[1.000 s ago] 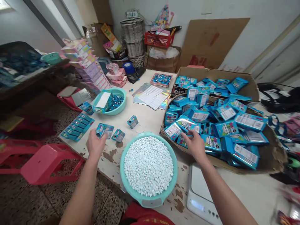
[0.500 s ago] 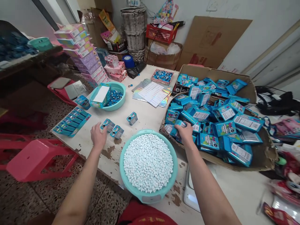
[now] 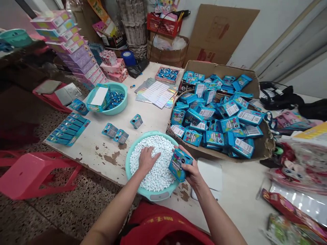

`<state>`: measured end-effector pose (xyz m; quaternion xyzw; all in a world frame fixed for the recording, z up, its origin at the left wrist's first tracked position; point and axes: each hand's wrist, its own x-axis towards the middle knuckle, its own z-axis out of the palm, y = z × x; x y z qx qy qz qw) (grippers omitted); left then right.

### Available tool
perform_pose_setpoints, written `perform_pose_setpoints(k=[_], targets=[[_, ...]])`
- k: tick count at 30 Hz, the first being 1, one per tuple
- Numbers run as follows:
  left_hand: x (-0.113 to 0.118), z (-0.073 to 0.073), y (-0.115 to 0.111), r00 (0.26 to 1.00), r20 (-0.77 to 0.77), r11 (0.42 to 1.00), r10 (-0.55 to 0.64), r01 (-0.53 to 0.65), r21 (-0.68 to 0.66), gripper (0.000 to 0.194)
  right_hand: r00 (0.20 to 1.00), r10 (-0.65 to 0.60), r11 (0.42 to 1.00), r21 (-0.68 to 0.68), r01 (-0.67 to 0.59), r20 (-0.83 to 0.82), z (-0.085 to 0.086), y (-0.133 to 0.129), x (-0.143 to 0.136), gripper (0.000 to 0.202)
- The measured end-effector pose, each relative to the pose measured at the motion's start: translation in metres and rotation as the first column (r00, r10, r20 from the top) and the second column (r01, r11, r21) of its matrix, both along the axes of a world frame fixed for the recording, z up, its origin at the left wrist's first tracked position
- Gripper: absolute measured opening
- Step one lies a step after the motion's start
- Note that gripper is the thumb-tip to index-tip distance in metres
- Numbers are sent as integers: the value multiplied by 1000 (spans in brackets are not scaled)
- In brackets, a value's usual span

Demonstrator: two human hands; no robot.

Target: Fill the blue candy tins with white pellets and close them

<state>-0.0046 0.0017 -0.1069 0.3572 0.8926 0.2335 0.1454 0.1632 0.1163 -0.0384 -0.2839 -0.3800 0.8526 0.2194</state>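
Note:
My right hand grips a small blue candy box, tilted at the right rim of a turquoise basin. White and pale-blue candies fill that basin. My left hand rests on the candies, thumb apart from the fingers, its fingertips partly among them. Left of the basin stand three small printed boxes, one of them apart from the other two. A cardboard carton to the right holds a heap of blue candy boxes like the one in my hand.
A white scale lies partly behind my right wrist. Another turquoise bowl holds blue wrapped pieces and an opened box. Flat blue boxes line the table's left edge. Sheets of paper lie at the back; a red stool stands left.
My right hand has lifted a blue candy box out of the carton and brought it to the basin. My left hand has moved from the small printed boxes onto the candies.

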Motion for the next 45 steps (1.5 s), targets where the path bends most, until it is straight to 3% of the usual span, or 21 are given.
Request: perform_pose_setpoints(k=[4, 6, 10, 13, 16, 18, 20, 24, 27, 29, 31, 33, 35, 38, 41, 45], targets=[[7, 4, 9, 974, 171, 985, 145, -158, 66, 18, 1000, 2, 1000, -27, -1, 31, -6, -4, 3, 64], [7, 6, 10, 900, 373, 944, 225, -296, 146, 11, 997, -19, 999, -44, 23, 80, -8, -4, 6, 66], [1, 13, 8, 559, 809, 806, 184, -557, 202, 22, 993, 25, 971, -238, 5, 119, -5, -5, 13, 71], [-2, 20, 5, 420, 900, 765, 114, -615, 190, 24, 984, 118, 950, -305, -71, 136, 0, -6, 17, 73], [-3, 28, 4, 96, 995, 713, -29, -696, 87, 27, 973, 180, 939, -319, -127, 142, 3, -10, 20, 65], [-3, 32, 5, -105, 990, 668, -96, -744, -15, 24, 976, 158, 943, -316, -104, 149, 3, -13, 22, 62], [-4, 36, 8, -168, 980, 624, -103, -779, -68, 20, 981, 111, 954, -294, -60, 161, 4, -16, 23, 60], [-4, 41, 12, -184, 977, 600, -111, -796, -82, 18, 970, 97, 983, -173, -58, 225, 12, -23, 19, 52], [-1, 51, 13, -163, 981, 609, -101, -790, -69, 15, 928, 23, 994, 92, -61, 372, 20, -26, 13, 48], [4, 64, 14, -119, 984, 620, -131, -785, -12, 17, 885, -87, 923, 372, -102, 458, 22, -28, 8, 43], [12, 80, 16, -62, 980, 615, -189, -786, 69, 21, 863, -168, 773, 607, -184, 476, 22, -31, 1, 35], [22, 94, 20, 42, 967, 574, -253, -798, 185, 23, 871, -193, 631, 737, -242, 451, 20, -35, -6, 29], [32, 103, 25, 192, 942, 510, -275, -801, 313, 24, 881, -192, 539, 797, -273, 432, 18, -39, -11, 24], [40, 106, 31, 355, 905, 443, -234, -790, 424, 25, 880, -217, 458, 840, -291, 423, 16, -42, -16, 23], [41, 106, 32, 385, 899, 418, -210, -795, 439, 22, 885, -225, 416, 861, -292, 409, 17, -42, -17, 24], [40, 109, 33, 400, 898, 445, -184, -780, 439, 23, 882, -228, 402, 865, -301, 413, 21, -39, -18, 23]])
